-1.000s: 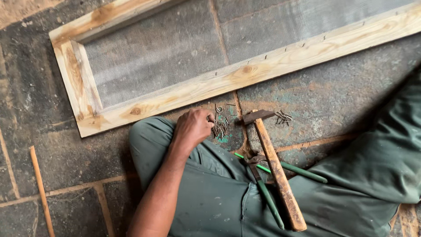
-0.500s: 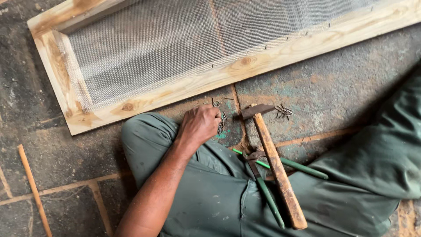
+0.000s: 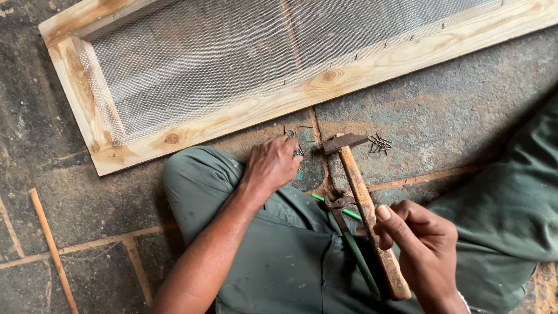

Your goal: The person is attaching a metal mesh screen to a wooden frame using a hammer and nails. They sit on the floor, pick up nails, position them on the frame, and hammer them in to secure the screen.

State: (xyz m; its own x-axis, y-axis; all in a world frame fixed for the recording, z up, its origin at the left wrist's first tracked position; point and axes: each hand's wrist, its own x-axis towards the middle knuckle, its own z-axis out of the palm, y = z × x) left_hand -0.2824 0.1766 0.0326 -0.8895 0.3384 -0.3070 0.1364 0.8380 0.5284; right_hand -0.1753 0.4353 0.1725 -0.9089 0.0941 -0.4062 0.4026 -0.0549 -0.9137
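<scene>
Left hand at the nails; right hand over the hammer handle.

We find the left hand (image 3: 273, 166) on the stone floor (image 3: 453, 110) just below the frame (image 3: 314, 87), its fingers bent down into a scatter of small dark nails (image 3: 297, 139); whether they have closed on one we cannot tell. The nails are thin, short and loose, with a second cluster (image 3: 379, 142) lying just right of the hammer head. The hammer (image 3: 360, 197) lies flat between the legs, its dark, rusted head toward the frame, its pale wooden handle worn. The right hand (image 3: 421, 241) hovers over the handle's lower end, fingers curled, thumb pressed to fingertips, holding nothing we can see. Green-handled pincers (image 3: 343, 221) lie beside the handle on the green trousers (image 3: 290, 256). Grey mesh (image 3: 197, 58) is tacked along the frame's inner edge.
</scene>
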